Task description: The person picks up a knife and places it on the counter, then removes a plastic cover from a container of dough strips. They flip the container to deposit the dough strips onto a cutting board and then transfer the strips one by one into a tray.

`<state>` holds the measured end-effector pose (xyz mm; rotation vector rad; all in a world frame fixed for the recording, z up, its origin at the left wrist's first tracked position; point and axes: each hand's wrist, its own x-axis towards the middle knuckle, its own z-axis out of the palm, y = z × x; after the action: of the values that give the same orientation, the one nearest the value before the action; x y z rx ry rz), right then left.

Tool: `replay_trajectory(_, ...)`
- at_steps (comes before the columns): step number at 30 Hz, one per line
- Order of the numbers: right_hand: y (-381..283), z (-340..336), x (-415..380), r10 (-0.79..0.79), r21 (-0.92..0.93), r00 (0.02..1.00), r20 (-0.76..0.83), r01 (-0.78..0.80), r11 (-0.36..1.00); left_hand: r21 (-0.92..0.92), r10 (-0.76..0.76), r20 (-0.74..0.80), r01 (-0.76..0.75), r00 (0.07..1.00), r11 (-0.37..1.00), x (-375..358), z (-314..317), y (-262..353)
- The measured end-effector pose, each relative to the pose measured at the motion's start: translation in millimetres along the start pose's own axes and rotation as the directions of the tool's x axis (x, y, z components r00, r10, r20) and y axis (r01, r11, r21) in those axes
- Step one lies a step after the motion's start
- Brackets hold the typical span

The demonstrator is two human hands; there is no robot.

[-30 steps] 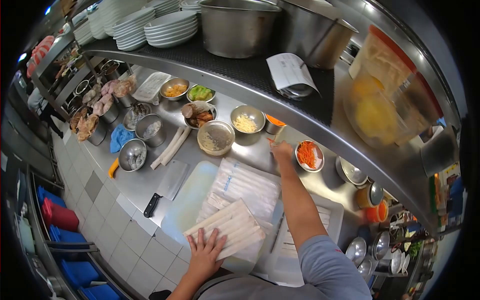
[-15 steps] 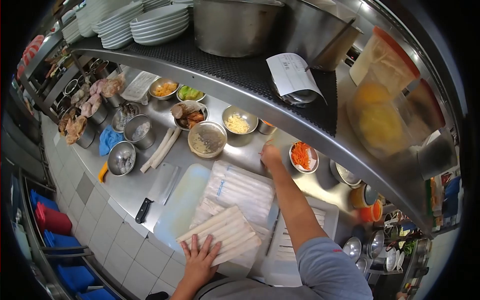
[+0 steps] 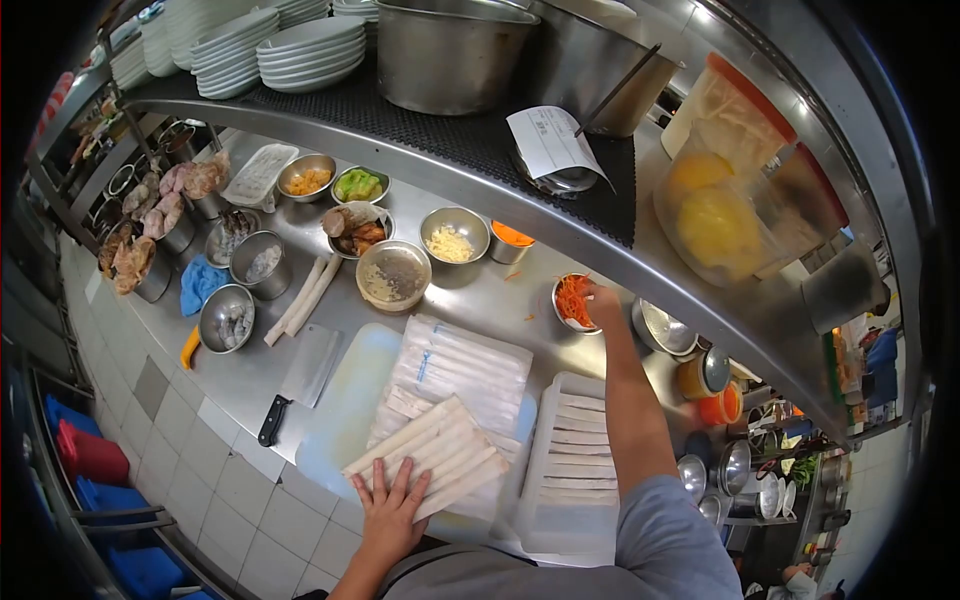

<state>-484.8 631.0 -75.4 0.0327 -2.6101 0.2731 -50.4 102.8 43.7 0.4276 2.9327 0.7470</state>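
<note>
My left hand [image 3: 392, 508] lies with fingers spread on a fanned layer of pale, flat strips [image 3: 440, 445]. These rest over a plastic-wrapped pack of similar strips [image 3: 468, 362] on a light blue cutting board [image 3: 345, 400]. At the right, my right hand [image 3: 602, 304] reaches into a metal bowl of shredded carrot [image 3: 572, 298]. Its fingertips are among the shreds, so their grip is hidden. Between my arms stands a white plastic tray [image 3: 537, 470] with rows of pale strips.
A cleaver [image 3: 308, 368] lies left of the board. Behind are bowls of yellow shreds [image 3: 450, 243], brown meat [image 3: 362, 236] and a greyish powder [image 3: 393, 275]. Overhead, a metal shelf [image 3: 440, 165] carries stacked plates [image 3: 312, 55] and a large pot [image 3: 450, 60].
My right hand has moved right, from the bare counter to the carrot bowl. My left hand stays on the strips. The view has shifted slightly.
</note>
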Motion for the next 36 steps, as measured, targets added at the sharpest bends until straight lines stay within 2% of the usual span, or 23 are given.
replay_trajectory(2, -36, -18, -6, -0.060, 0.055, 0.997, -0.055, 0.063, 0.997, 0.002, -0.016, 0.030, 0.016, 0.999, 1.000, 2, -2, 1)
replay_trajectory(3, -58, -19, -4, -0.074, 0.081, 0.983, 0.170, 0.061, 0.995, 0.001, -0.018, 0.025, 0.018, 1.000, 1.000, 3, -5, 1)
replay_trajectory(4, -81, -19, -5, -0.087, 0.104, 0.918, 0.388, 0.050, 0.993, -0.014, -0.026, 0.043, 0.027, 0.999, 1.000, 3, -7, 2)
replay_trajectory(6, -128, -16, -30, -0.122, 0.158, 0.855, 0.504, 0.048, 0.986, -0.030, -0.034, 0.060, 0.036, 0.998, 0.999, 3, -6, 2)
replay_trajectory(7, -142, -9, -35, -0.123, 0.158, 0.854, 0.506, 0.048, 0.986, -0.023, -0.026, 0.047, 0.027, 0.999, 0.999, 3, -4, 1)
replay_trajectory(9, -156, 9, -41, -0.035, -0.120, 0.868, 0.496, 0.109, 0.987, -0.013, -0.023, 0.032, 0.024, 0.999, 1.000, 3, -3, 1)
replay_trajectory(10, -152, 32, -43, 0.053, -0.143, 0.913, 0.406, 0.006, 0.990, -0.012, -0.029, 0.049, 0.030, 0.998, 0.999, 3, -4, 1)
replay_trajectory(12, -134, 70, -39, 0.064, -0.138, 0.911, 0.406, -0.008, 0.990, -0.007, -0.047, 0.063, 0.048, 0.997, 0.999, 4, -6, 0)
replay_trajectory(15, -135, 78, -30, 0.100, -0.132, 0.907, 0.409, -0.049, 0.990, -0.008, -0.044, 0.075, 0.045, 0.996, 0.999, 4, -6, -2)
replay_trajectory(17, -137, 73, -21, 0.243, -0.094, 0.802, 0.545, -0.230, 0.969, -0.004, -0.035, 0.050, 0.035, 0.998, 0.999, 3, -3, -2)
replay_trajectory(21, -153, 42, -13, 0.201, -0.034, 0.768, 0.608, -0.227, 0.973, 0.002, -0.040, 0.049, 0.040, 0.998, 0.999, 3, -3, -2)
replay_trajectory(23, -156, 34, -9, 0.095, 0.071, 0.776, 0.624, -0.177, 0.982, 0.002, -0.037, 0.050, 0.037, 0.998, 0.999, 3, -3, -3)
replay_trajectory(24, -159, 27, -3, 0.090, 0.072, 0.773, 0.628, -0.173, 0.982, 0.000, -0.043, 0.050, 0.044, 0.998, 0.999, 3, -3, -4)
replay_trajectory(27, -152, 10, 22, 0.091, 0.384, 0.863, 0.497, -0.312, 0.869, -0.027, -0.041, 0.051, 0.042, 0.998, 0.999, 3, -2, -4)
replay_trajectory(30, -78, 23, 47, 0.131, 0.457, 0.945, 0.300, -0.263, 0.850, -0.022, -0.038, 0.044, 0.039, 0.998, 0.999, 4, -4, -3)
replay_trajectory(32, -2, 55, 56, 0.049, 0.403, 0.987, 0.152, -0.107, 0.909, -0.032, -0.066, 0.061, 0.068, 0.996, 0.997, 4, -7, -1)
replay_trajectory(36, -4, 2, 42, 0.030, -0.009, 0.983, 0.183, -0.029, 1.000, -0.023, -0.056, 0.057, 0.058, 0.997, 0.998, 4, -4, -3)
